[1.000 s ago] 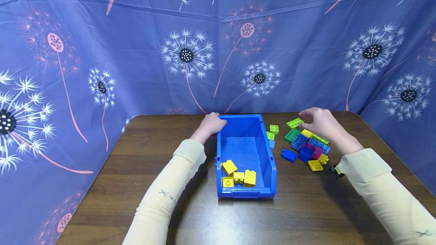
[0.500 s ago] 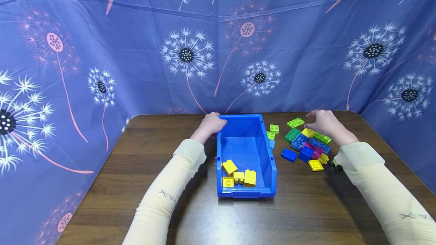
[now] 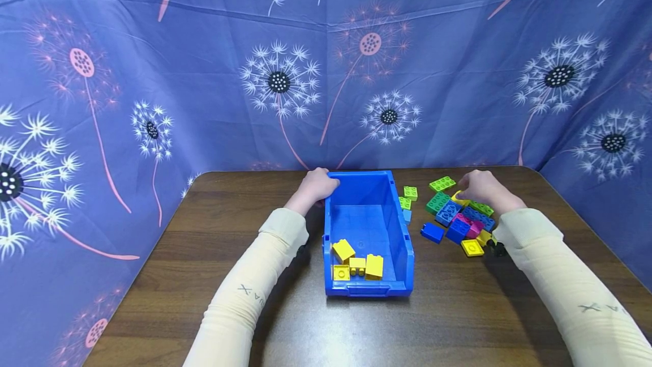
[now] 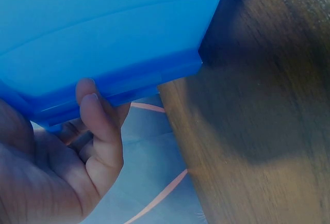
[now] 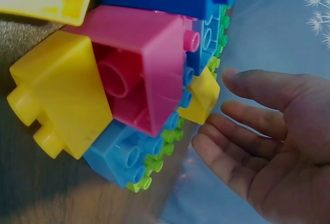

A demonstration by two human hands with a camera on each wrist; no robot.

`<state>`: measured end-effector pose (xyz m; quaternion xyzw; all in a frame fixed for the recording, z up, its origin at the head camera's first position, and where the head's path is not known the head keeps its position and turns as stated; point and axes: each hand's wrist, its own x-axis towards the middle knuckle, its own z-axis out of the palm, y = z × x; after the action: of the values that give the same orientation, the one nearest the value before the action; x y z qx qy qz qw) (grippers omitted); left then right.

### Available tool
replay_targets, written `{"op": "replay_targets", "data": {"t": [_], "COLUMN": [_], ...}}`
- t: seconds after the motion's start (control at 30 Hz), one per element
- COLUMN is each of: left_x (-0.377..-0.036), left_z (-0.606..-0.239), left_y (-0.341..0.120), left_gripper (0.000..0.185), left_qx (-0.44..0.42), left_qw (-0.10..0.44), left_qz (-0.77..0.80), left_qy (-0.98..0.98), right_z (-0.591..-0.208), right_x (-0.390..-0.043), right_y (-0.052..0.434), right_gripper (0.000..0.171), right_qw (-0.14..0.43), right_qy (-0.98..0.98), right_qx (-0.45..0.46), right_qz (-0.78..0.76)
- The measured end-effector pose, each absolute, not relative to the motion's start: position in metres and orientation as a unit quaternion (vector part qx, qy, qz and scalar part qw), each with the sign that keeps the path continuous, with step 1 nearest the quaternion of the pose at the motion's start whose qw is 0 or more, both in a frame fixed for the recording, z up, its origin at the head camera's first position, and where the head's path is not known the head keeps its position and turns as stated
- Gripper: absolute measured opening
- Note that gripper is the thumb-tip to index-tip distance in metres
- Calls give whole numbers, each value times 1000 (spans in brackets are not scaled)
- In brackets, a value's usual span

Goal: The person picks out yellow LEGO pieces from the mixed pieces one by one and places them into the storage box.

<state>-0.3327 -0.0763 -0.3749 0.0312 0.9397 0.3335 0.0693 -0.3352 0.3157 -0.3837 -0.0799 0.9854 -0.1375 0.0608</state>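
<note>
A blue plastic bin [image 3: 360,237] stands mid-table with several yellow toy bricks [image 3: 356,265] at its front end. My left hand [image 3: 318,184] grips its back left corner; in the left wrist view, that hand's fingers [image 4: 100,123] curl over the bin's rim [image 4: 129,87]. To the right lies a pile of toy bricks. Over its far side reaches my right hand [image 3: 484,188], thumb and fingertips right at a yellow brick [image 3: 460,199]. Seen from the right wrist, the fingers [image 5: 247,136] are loosely bent beside that yellow brick [image 5: 203,97], none curled round it.
Close around the hand's target area lie a lime brick [image 3: 442,184], a green brick [image 3: 437,203], blue bricks [image 3: 447,213] and a magenta brick [image 5: 165,69]. Small lime bricks [image 3: 410,192] sit beside the bin. A patterned blue cloth [image 3: 326,72] hangs behind the wooden table [image 3: 204,254].
My right hand has moved from near the lime brick, slightly right and down toward the yellow brick in the pile. My left hand and the bin have stayed put.
</note>
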Motion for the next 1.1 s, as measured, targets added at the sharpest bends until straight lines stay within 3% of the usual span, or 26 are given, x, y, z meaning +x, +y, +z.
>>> {"op": "replay_targets", "data": {"t": [0.87,1.1], "left_x": [-330,-331], "left_z": [-376,-375], "left_y": [-77,-77], "left_gripper": [34,30], "left_qx": [30,30], "left_qw": [60,66], "left_qz": [336,338], "left_qy": [940,938], "right_z": [-395,-394], "right_x": [-346,-349], "right_y": [314,316], "right_gripper": [36,26], "right_qw": [92,78], "right_qy": [986,985], "right_qx": [-82,-101], "right_qz": [-115,-116]}}
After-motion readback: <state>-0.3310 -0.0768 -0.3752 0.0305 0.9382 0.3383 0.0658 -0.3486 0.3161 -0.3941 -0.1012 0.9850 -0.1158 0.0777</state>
